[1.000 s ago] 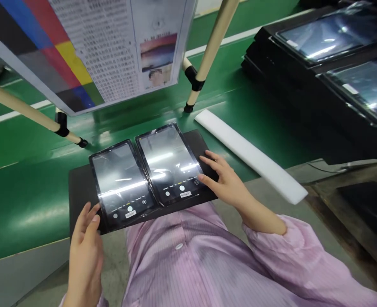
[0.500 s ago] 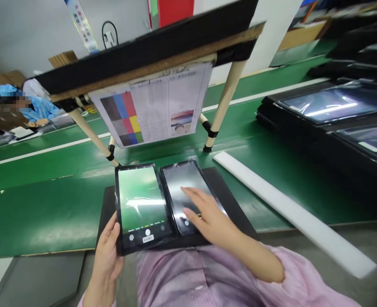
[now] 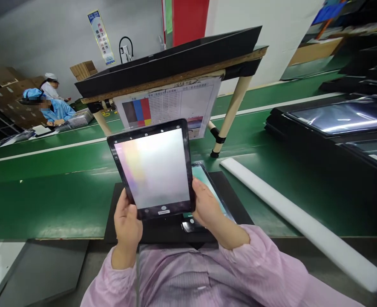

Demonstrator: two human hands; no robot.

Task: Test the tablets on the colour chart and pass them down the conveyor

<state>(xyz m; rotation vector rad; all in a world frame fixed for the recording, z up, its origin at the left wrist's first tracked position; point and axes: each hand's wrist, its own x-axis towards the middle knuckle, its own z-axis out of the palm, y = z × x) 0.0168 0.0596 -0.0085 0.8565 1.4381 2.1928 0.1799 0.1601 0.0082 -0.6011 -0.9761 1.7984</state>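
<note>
Both my hands hold up a black-framed tablet [image 3: 156,170], tilted toward me in front of the printed sheet [image 3: 165,106]. Its lit screen shows a camera view, mostly white with yellow and purple on the left. My left hand [image 3: 127,221] is closed on its lower left edge. On its lower right edge, my right hand [image 3: 205,202] grips it, fingers partly hidden behind. A second tablet [image 3: 209,183] with a lit greenish screen lies on the black mat [image 3: 236,209], partly covered by the raised tablet and my right hand.
A black-topped stand [image 3: 175,59] on beige pipe legs carries the sheet. A long white foam strip [image 3: 290,213] lies to the right. Stacked black trays with film-covered panels [image 3: 344,115] stand far right. Two people [image 3: 56,111] are at the green bench [image 3: 47,204] far left.
The left tablet has been raised off the mat toward the sheet. My right hand has left the second tablet's screen and taken the raised one's right edge. The second tablet's screen now looks greenish.
</note>
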